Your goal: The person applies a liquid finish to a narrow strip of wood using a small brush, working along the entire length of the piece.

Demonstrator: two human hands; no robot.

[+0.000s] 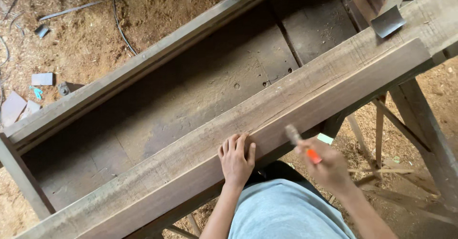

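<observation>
Beam [267, 119], long and rough, runs diagonally across the workbench [200, 86], and the left hand [236, 159] lies flat on its near face, fingers spread. Just to the right, the right hand [328, 168] is clenched around a blurred tool with an orange handle [305, 149], hovering beside the beam's lower edge. Metal scraper [387, 21] rests on the beam's far end. Sawdust floor [71, 38] all around, offcuts scattered.
</observation>
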